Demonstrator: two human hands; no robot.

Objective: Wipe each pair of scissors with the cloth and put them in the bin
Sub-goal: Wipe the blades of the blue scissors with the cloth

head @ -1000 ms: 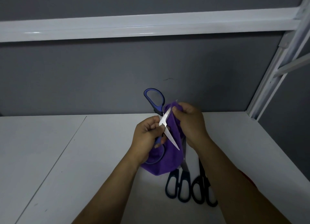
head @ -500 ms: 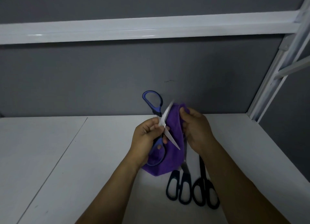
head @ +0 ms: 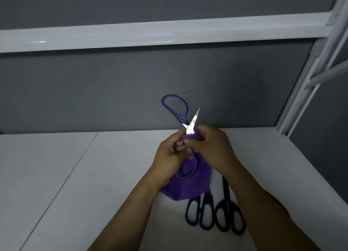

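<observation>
My left hand (head: 170, 156) grips blue-handled scissors (head: 177, 109) near the pivot, held up over the white table (head: 75, 175) with the blades spread; one blade tip points up and right. My right hand (head: 212, 149) pinches a purple cloth (head: 190, 185) around the lower blade, which is hidden inside the fold. The cloth hangs below both hands. Two pairs of black-handled scissors (head: 200, 211) (head: 229, 217) lie side by side on the table under my right forearm, handles toward me. No bin is in view.
A grey back wall (head: 113, 90) closes off the table's far side, with a white shelf rail (head: 150, 34) above. A white metal frame post (head: 301, 92) rises at the right corner. A red patch (head: 280, 203) shows beside my right forearm.
My right hand slid the cloth down from the upper blade toward the pivot and over the lower blade. The upper blade tip is now bare. The scissors on the table did not move.
</observation>
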